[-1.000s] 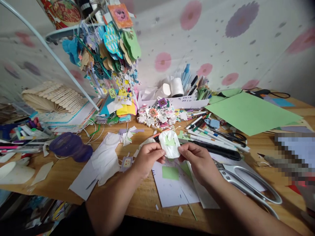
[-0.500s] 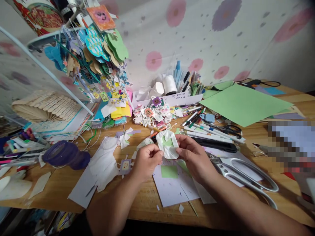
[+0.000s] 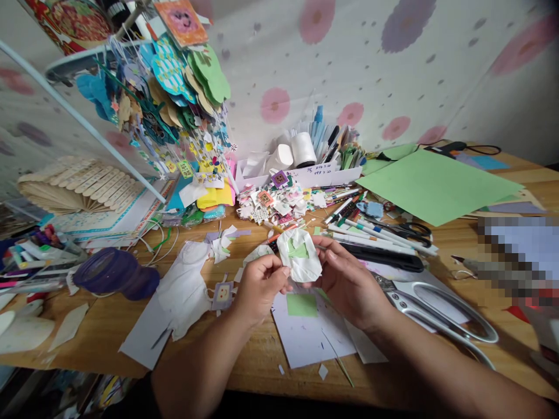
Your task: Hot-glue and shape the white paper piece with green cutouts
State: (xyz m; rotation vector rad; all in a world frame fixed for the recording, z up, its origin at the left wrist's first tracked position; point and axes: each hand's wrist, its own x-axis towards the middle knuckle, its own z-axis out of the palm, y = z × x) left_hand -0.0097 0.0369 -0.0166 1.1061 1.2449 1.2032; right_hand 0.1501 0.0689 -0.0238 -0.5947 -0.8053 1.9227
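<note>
Both hands hold a small crumpled white paper piece point(image 3: 300, 255) with a pale green patch on it, lifted just above the wooden desk point(image 3: 109, 331). My left hand point(image 3: 261, 285) pinches its left lower edge between thumb and fingers. My right hand point(image 3: 345, 282) supports its right side, fingers curled behind it. Under the hands lies a white sheet point(image 3: 308, 331) bearing a green square point(image 3: 302, 304).
Large silver scissors point(image 3: 441, 317) lie to the right of my hands, with pens point(image 3: 375, 233) and black-handled scissors point(image 3: 410, 231) beyond. A green sheet point(image 3: 437, 186), a box of supplies point(image 3: 305, 169), paper scraps point(image 3: 275, 203), a purple jar point(image 3: 113, 272) and hanging paper cut-outs point(image 3: 183, 87) surround them.
The white paper piece has turned slightly in my fingers, and my right hand has shifted its grip behind it. The camera view has drifted a little.
</note>
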